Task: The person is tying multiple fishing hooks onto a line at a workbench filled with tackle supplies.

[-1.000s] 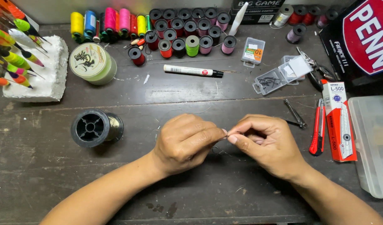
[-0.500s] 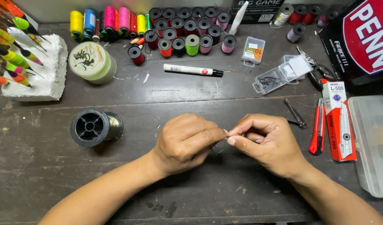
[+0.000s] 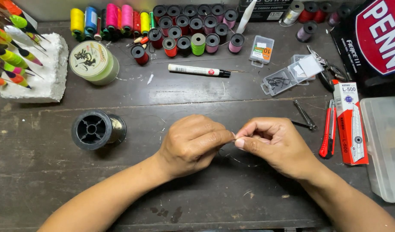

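Together our left hand (image 3: 193,144) and right hand (image 3: 272,144) pinch a thin, nearly invisible fishing line (image 3: 234,136) between fingertips at the near middle; it seems light, slippery, best gripped close.

Red-white knife carton (image 3: 350,124) right; orange-labelled packet (image 3: 262,49), perhaps hooks.

Left hand (image 3: 192,144) and right hand (image 3: 275,144) pinch something tiny above the table (image 3: 42,180).

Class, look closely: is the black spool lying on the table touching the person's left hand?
No. The black spool lies apart from the left hand, bare table between them.
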